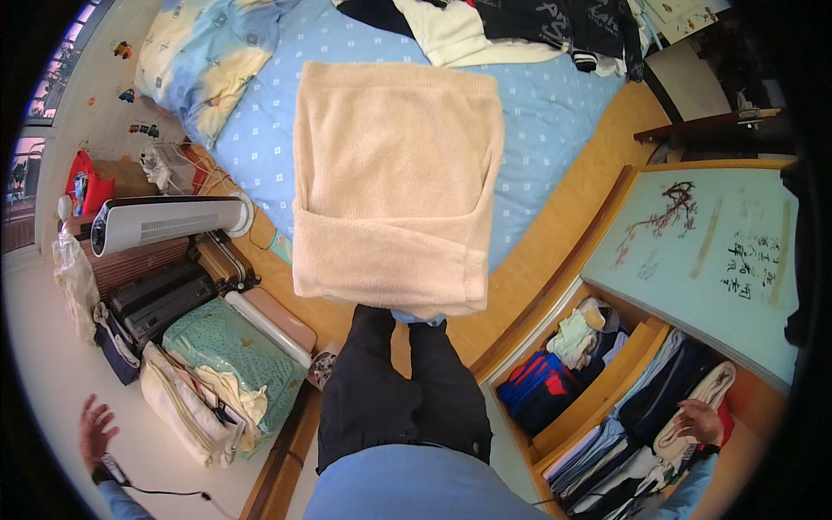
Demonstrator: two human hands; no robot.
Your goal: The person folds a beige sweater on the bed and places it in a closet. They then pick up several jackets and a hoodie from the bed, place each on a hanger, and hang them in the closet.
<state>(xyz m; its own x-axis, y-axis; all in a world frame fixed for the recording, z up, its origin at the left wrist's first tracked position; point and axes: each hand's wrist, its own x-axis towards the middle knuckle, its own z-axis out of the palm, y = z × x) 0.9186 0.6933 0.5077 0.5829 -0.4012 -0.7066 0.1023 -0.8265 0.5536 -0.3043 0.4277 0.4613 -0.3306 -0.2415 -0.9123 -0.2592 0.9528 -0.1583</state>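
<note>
A peach-coloured fleecy knit garment (396,156) lies folded in front of me at the bed's near edge. Its ribbed hem points away, and a sleeve is folded across the lower part. Off to the far left, my left hand (96,422) is raised before a white wall with fingers spread and holds nothing. A dark band with a cable is around that wrist. My right hand (702,421) is at the far right, over the wardrobe shelf, its fingers apart. Right behind it is a cream folded knit (699,396); whether they touch cannot be told.
The bed (552,123) has a blue patterned sheet, a quilt (201,58) and black and white clothes (481,32). At left stand a white tower fan (175,221), a black case (159,299) and a green bag (234,364). An open wardrobe (611,383) with folded clothes is at right.
</note>
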